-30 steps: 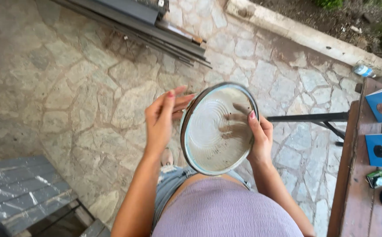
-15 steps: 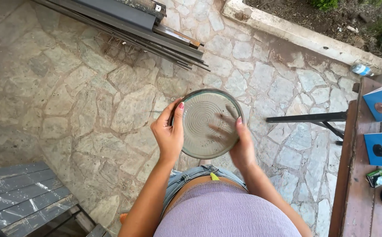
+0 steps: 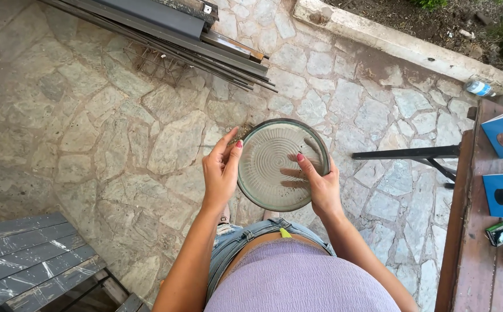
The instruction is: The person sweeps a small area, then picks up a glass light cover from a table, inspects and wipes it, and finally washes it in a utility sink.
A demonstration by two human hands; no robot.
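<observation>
I grasp the ribbed round glass dish (image 3: 282, 164) at waist height over the stone paving (image 3: 118, 133), my left hand (image 3: 221, 172) pinching its rim at 9 o'clock, having dropped from 10, my right hand (image 3: 321, 184) still cupping it at 3 o'clock.

Left: grey bench (image 3: 26, 254) low, stone paving (image 3: 107, 133) between.
Ahead: metal bars (image 3: 170, 34) stacked, well apart from glass disc (image 3: 280, 164).
Right: wooden table (image 3: 482, 231), black metal frame (image 3: 413, 155) near.
</observation>
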